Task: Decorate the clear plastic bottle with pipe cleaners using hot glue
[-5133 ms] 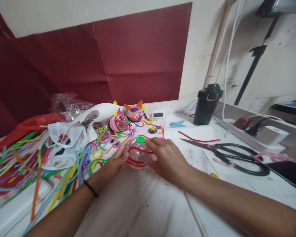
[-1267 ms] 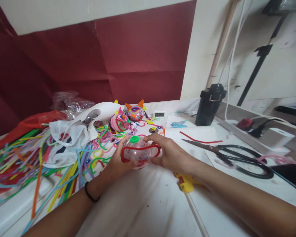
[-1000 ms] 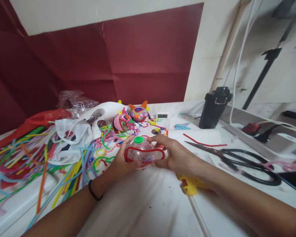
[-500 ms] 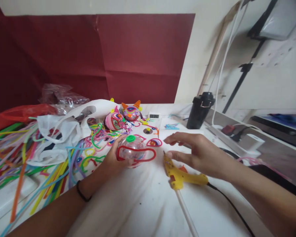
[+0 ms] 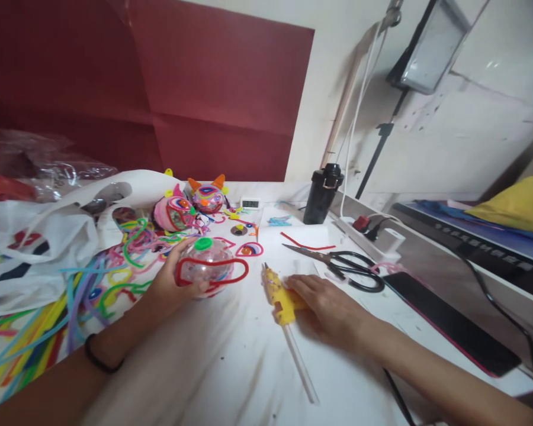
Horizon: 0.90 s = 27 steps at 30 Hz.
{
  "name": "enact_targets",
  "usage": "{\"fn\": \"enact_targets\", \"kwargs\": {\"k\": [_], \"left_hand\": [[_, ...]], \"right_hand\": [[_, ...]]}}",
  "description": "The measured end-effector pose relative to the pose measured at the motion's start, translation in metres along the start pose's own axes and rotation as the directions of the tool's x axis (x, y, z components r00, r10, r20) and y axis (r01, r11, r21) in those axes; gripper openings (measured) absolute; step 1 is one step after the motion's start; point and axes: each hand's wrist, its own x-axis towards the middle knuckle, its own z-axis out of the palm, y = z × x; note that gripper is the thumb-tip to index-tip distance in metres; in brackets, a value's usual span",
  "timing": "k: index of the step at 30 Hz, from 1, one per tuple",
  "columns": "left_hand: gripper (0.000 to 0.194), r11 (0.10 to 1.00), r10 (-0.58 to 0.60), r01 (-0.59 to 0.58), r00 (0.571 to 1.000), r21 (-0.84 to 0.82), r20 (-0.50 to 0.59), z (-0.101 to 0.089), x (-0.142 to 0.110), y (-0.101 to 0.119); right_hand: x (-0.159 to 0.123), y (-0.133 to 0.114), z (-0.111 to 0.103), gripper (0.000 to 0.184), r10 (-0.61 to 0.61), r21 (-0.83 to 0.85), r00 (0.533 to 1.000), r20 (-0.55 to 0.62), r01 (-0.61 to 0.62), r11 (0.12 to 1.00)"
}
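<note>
My left hand [image 5: 171, 281] is closed around the side of a clear plastic ball [image 5: 211, 255] with a green cap [image 5: 203, 244] on top. A red pipe-cleaner loop [image 5: 242, 267] runs across the ball's front and sticks out to the right. On the white table lies a yellow hot glue gun [image 5: 276, 290], its nozzle pointing away and a long glue stick [image 5: 301, 367] out of its back. My right hand [image 5: 326, 302] has its fingers over the gun's handle, which it mostly hides. Beyond the ball lies a pipe-cleaner eye [image 5: 249, 251].
Scissors [image 5: 355, 263] and a red pipe cleaner [image 5: 306, 244] lie beyond my right hand, beside a black phone [image 5: 453, 322]. A black bottle [image 5: 322, 195] stands behind. Two decorated balls, one with orange ears [image 5: 208, 198], sit at the back. Loose pipe cleaners [image 5: 39, 331] cover the left.
My right hand has come down from above the glue gun onto its handle, and the gun has turned slightly. The view has swung right, showing the scissors. My left hand still holds the ball.
</note>
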Motion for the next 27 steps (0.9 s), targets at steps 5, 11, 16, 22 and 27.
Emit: {"fn": "enact_targets", "kwargs": {"k": [5,11,16,22,27], "left_hand": [[0.097,1.0,0.008,-0.008,1.0,0.005,0.003,0.0,-0.001,-0.004],[0.094,0.993,0.067,-0.067,0.998,-0.094,-0.004,0.002,-0.001,-0.011],[0.093,0.986,0.019,-0.013,0.999,-0.165,0.038,0.001,-0.001,-0.011],[0.089,0.987,0.017,-0.017,1.0,-0.162,-0.001,0.002,-0.003,-0.011],[0.092,0.995,0.056,-0.056,0.998,-0.087,-0.004,0.001,0.001,-0.015]], "right_hand": [[0.003,-0.005,0.006,0.044,-0.068,-0.009,0.997,-0.046,0.067,0.998],[0.0,-0.005,0.01,0.052,-0.087,0.071,0.984,-0.157,0.099,0.993],[-0.002,0.003,0.008,0.051,0.072,0.382,0.972,-0.224,0.02,0.924],[-0.004,0.005,0.01,0.031,0.314,0.838,0.946,-0.078,-0.108,0.534],[0.0,-0.01,0.006,0.046,0.381,0.902,0.92,0.096,-0.242,0.358]]}}
